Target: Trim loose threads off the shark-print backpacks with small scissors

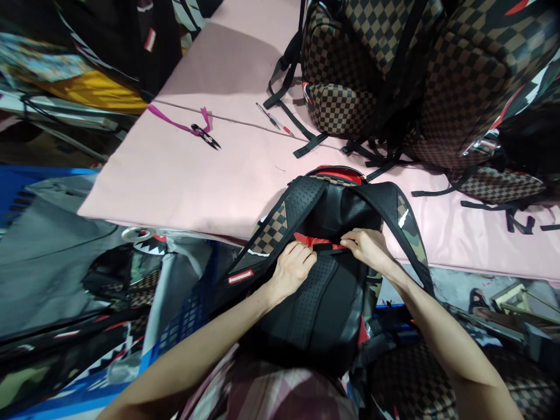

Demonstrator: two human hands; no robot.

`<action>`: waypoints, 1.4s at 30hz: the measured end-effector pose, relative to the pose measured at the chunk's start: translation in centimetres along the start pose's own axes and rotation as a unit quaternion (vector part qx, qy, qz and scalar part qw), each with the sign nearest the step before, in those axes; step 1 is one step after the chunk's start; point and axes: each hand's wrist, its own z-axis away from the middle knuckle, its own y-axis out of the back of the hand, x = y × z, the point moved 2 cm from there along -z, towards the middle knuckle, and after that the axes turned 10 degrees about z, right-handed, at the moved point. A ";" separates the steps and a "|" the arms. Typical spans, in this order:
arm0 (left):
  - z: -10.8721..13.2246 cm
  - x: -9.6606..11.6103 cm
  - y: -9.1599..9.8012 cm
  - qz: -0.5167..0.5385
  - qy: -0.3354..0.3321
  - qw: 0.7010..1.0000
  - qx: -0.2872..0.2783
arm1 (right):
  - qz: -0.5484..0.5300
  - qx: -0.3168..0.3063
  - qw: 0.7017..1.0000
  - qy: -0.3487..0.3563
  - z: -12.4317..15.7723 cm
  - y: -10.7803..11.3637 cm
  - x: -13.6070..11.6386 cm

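Note:
A black backpack (306,315) leans against the table's front edge, its back panel and two shoulder straps facing me. Across that panel runs a pocket opening with red lining (306,239) showing. My left hand (292,267) is closed on the left part of the opening's edge, fingers curled over it. At the right end, my right hand (367,248) pinches the same edge between thumb and fingers. The straps carry brown checks and camouflage patches. At the top, the main opening (336,174) gapes a little, red inside.
On the pink table (175,175) lie thread snips (206,136) with a purple ribbon, and pens (273,119). Several checkered backpacks (345,108) are piled at the back right. A blue crate (186,321) and more bags stand below left.

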 end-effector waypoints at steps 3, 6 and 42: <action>0.0 0.0 0.0 -0.003 -0.005 1.000 0.001 | 0.005 0.000 1.000 0.000 -0.1 -0.1 0.0; 0.0 0.0 0.0 -0.003 -0.003 1.000 0.004 | -0.018 0.002 1.000 -0.007 0.0 0.1 0.1; -0.5 -0.4 0.0 0.013 0.002 1.000 0.022 | 0.168 0.137 0.955 0.203 -3.3 -0.1 -2.4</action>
